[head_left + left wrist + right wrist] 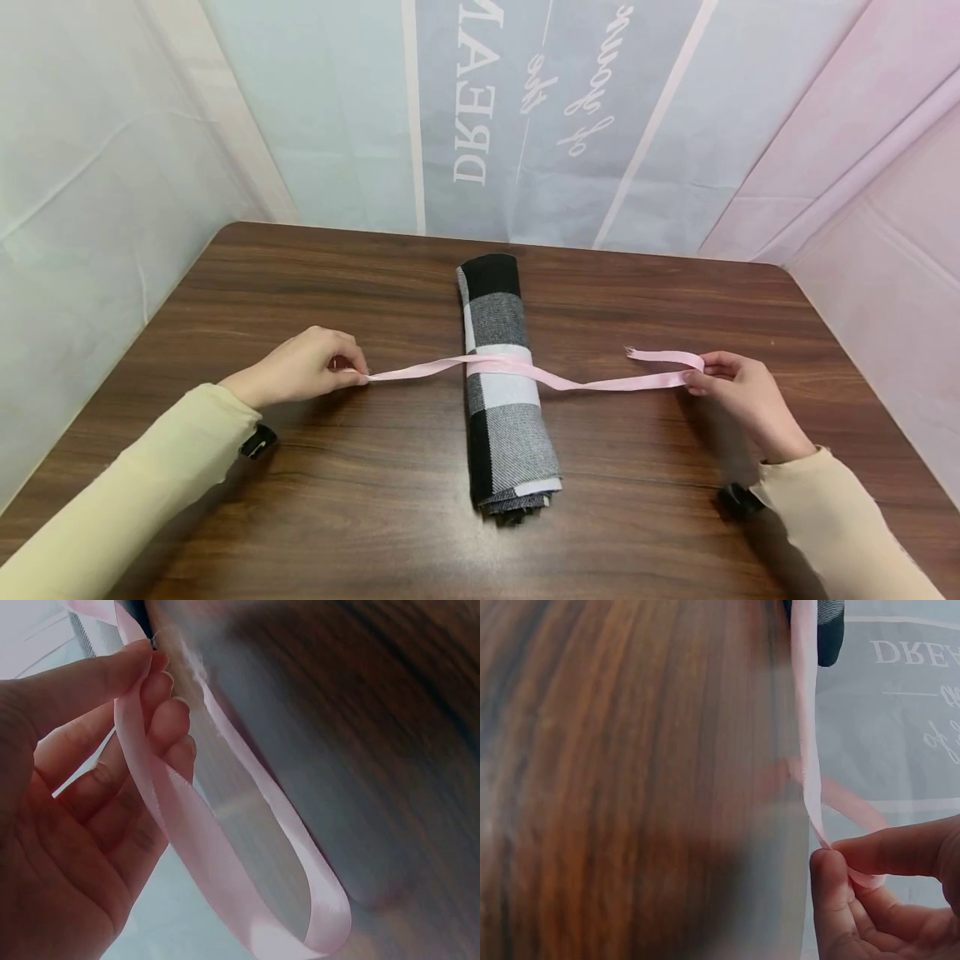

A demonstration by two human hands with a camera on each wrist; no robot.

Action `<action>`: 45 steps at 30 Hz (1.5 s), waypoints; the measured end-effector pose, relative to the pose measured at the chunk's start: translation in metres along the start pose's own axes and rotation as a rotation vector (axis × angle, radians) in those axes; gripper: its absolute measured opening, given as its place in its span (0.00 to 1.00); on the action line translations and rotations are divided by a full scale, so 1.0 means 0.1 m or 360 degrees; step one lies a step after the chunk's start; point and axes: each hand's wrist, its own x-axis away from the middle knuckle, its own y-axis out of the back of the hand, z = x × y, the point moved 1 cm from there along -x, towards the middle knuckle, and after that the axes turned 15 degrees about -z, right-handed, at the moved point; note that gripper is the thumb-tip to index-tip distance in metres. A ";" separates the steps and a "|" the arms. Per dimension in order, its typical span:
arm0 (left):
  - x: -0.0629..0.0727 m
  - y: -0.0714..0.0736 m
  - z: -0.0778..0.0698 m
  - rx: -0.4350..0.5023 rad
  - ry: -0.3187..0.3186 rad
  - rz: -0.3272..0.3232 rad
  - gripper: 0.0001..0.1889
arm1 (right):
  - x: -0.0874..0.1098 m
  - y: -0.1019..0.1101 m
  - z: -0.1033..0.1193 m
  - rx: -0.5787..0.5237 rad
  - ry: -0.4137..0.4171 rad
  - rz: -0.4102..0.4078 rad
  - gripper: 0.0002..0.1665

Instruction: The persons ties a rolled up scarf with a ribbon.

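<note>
A rolled black, grey and white checked cloth lies lengthwise on the wooden table, its near end showing folded layers. Across its middle runs a pink ribbon, stretched out to both sides. My left hand pinches the ribbon between thumb and fingertips left of the roll; in the left wrist view the ribbon's tail hangs in a long loop below the fingers. On the other side my right hand pinches the ribbon with thumb and forefinger. Its loose end curls back toward the roll, with a frayed tip.
The dark brown wooden table has rounded far corners. Behind it hangs a pale curtain with mirrored lettering, and light fabric closes in both sides. Each sleeve has a black device at the wrist.
</note>
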 end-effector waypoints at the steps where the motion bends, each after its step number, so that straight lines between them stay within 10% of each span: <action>1: 0.00 -0.01 -0.01 -0.0010 0.0012 0.0004 0.06 | 0.00 -0.01 0.01 0.0003 0.0002 0.0015 0.23; 26: 0.00 -0.06 -0.04 -0.0073 0.0026 0.0031 0.05 | 0.01 -0.03 0.00 -0.0004 0.0036 0.0187 0.28; 45: -0.13 -0.12 -0.16 0.0034 0.0032 0.0017 0.06 | 0.10 0.00 0.22 0.0152 0.0313 -0.0095 0.21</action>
